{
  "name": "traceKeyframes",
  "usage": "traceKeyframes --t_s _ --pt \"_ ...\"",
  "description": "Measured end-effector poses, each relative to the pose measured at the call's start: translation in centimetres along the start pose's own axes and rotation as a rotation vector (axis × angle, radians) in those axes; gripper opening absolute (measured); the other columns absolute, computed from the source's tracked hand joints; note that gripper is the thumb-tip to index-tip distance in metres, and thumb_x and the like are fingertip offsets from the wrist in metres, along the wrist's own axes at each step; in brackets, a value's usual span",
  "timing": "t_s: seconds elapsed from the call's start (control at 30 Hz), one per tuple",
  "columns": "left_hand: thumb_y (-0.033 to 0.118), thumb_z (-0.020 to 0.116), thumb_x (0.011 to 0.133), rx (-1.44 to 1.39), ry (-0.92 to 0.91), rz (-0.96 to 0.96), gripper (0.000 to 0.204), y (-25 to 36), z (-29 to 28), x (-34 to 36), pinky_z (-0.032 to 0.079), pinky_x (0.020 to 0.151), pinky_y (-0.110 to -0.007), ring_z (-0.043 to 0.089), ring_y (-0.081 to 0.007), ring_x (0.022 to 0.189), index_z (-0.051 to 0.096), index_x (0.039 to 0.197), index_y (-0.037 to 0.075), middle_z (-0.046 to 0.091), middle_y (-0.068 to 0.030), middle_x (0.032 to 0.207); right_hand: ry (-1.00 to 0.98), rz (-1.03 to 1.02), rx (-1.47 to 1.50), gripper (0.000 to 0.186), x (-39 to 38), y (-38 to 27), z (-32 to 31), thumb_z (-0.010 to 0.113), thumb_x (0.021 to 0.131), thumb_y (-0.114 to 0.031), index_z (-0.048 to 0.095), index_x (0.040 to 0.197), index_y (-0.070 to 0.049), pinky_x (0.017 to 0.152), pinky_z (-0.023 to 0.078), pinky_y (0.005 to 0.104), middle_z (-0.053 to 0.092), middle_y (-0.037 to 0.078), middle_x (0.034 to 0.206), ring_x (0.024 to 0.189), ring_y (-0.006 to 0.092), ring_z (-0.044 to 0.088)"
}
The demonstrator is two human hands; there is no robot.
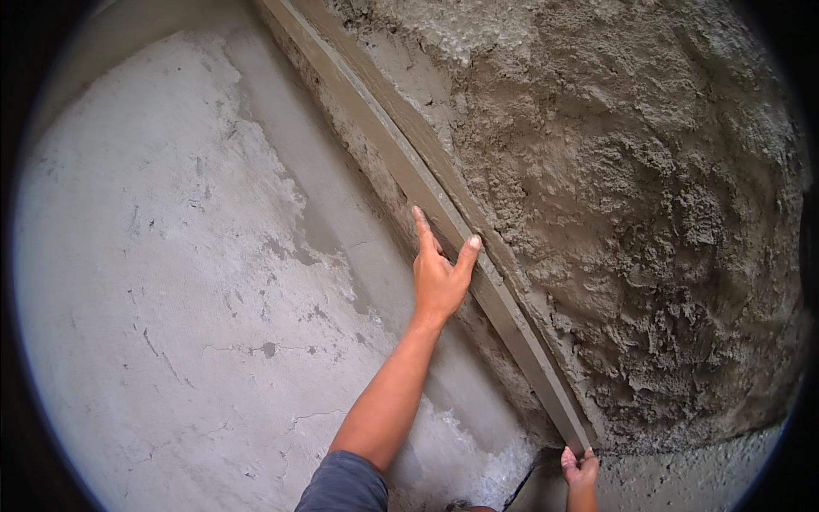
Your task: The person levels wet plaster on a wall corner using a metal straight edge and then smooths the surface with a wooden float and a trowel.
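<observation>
A long, straight grey bar slants from the top edge down to the lower right. The left hand grips it partway along, fingers and thumb parted to span its width, index finger extended. The right hand pinches its lower end between thumb and fingers. A tiny mark on the bar is too small to read. Rough brown plaster lies right, smoother pale grey surface left.

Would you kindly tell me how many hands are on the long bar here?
2: the left hand is partway along the long bar, and the right hand is at its lower end. No others show.
</observation>
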State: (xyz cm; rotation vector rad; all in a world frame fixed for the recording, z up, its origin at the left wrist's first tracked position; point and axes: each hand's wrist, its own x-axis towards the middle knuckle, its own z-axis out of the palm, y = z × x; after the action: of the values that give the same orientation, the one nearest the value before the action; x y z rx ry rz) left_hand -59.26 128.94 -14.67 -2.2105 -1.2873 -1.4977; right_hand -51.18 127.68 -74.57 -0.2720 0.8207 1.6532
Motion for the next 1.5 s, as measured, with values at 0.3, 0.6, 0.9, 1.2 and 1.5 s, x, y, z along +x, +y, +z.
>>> traceKeyframes --t_s 0.3,0.6,0.9,1.2,1.5 --pt "0.015 0.076 0.090 -0.246 0.200 0.159 0.080 -3.3 1.7 1.5 0.044 0.108 -0.034 0.058 -0.0275 0.125 0.030 0.145 -0.022 0.058 -0.0305 0.133 -0.105 0.080 -0.016 0.037 5.9 -1.0 -3.0 0.052 0.107 -0.032 0.060 0.121 0.000 0.089 0.059 0.0491 0.066 0.019 0.115 0.100 0.0372 0.066" --pt "0.015 0.077 0.091 -0.163 0.233 0.174 0.076 -4.2 0.3 1.2 0.049 0.098 -0.033 0.062 -0.0238 0.116 0.035 0.141 -0.023 0.064 -0.0261 0.126 -0.064 0.127 -0.102 0.036 5.4 0.1 -3.9 0.053 0.105 -0.030 0.061 0.117 0.004 0.088 0.059 0.0475 0.066 0.019 0.108 0.098 0.0367 0.066" --pt "0.005 0.068 0.095 -0.209 0.195 0.109 0.048 -3.8 2.6 0.5 0.048 0.095 -0.029 0.061 -0.0178 0.108 0.044 0.134 -0.010 0.064 -0.0156 0.120 -0.022 0.119 -0.064 0.034 8.7 -2.7 -4.7 0.052 0.106 -0.027 0.060 0.121 0.002 0.089 0.059 0.0471 0.065 0.019 0.111 0.100 0.0359 0.066" --pt "0.017 0.078 0.090 -0.170 0.185 0.066 0.060 -2.9 2.1 -1.6 0.043 0.068 -0.025 0.045 -0.0097 0.080 0.045 0.126 -0.018 0.052 -0.0038 0.091 -0.110 0.095 -0.118 0.038 6.1 -2.5 -5.3 0.051 0.107 -0.030 0.057 0.124 0.003 0.091 0.059 0.0487 0.061 0.020 0.118 0.103 0.0387 0.065" --pt "0.016 0.077 0.092 -0.322 0.138 0.165 0.082 -1.6 1.8 -0.4 0.048 0.098 -0.032 0.060 -0.0210 0.116 0.029 0.145 -0.023 0.063 -0.0244 0.127 -0.014 0.081 -0.069 0.035 3.0 -1.3 -2.9 0.052 0.106 -0.028 0.059 0.121 0.003 0.089 0.060 0.0477 0.064 0.020 0.115 0.100 0.0375 0.066"
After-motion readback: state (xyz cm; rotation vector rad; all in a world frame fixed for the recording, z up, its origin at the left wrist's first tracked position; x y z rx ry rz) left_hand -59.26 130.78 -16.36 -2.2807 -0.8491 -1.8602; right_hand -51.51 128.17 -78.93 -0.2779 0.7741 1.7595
